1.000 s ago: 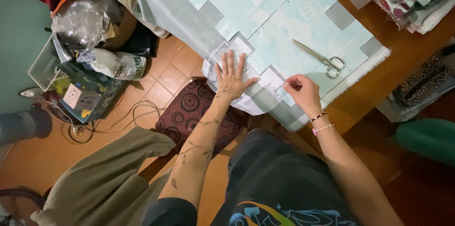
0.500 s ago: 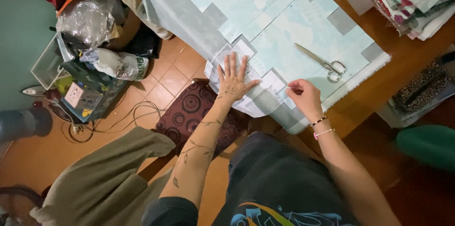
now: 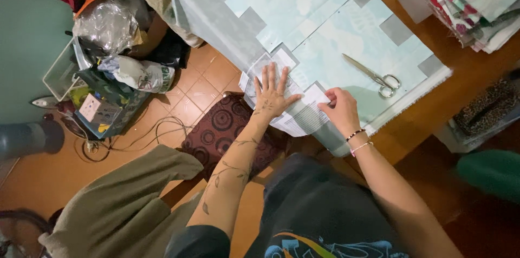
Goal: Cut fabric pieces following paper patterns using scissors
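Paper pattern piece: white, semi-translucent sheet with fine printed lines and a stepped, notched outline. Lies flat on pale blue-green fabric at the near edge of the table, its near corner overhanging the edge. Left hand presses flat on its left part, fingers spread and pointing away. Right hand pinches its right edge with bent fingertips. Fabric: light, faint cloud-like print, spread flat with grey square notches along its borders; left portion drapes off the table.
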